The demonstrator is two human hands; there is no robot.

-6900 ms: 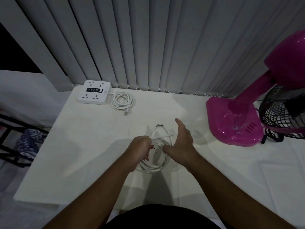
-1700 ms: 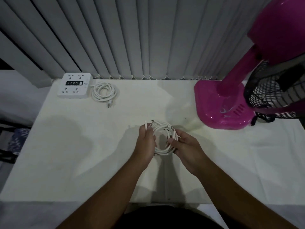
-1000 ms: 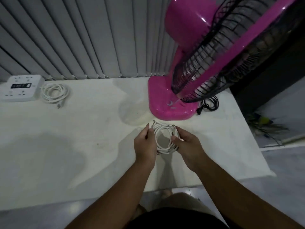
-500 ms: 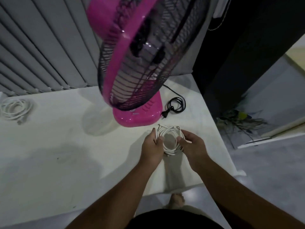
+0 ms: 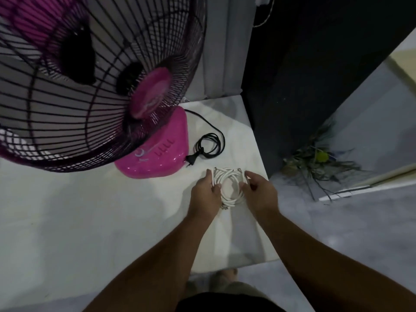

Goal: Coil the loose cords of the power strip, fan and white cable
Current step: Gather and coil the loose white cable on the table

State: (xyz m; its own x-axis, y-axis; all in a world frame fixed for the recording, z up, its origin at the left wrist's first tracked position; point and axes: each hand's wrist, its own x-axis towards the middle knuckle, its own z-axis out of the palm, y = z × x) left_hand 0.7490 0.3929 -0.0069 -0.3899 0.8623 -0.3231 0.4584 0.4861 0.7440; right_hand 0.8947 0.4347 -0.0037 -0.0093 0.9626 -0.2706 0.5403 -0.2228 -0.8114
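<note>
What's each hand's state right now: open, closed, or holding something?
Left hand: grips the coiled white cable by its left side.
Right hand: holds the cable's right side.

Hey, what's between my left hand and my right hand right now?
The coiled white cable. The left hand grips one side and the right hand the other, as the head view shows.

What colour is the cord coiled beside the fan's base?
Black: the fan cord, with its plug, lies coiled right of the pink fan base. Only the head view shows it.
</note>
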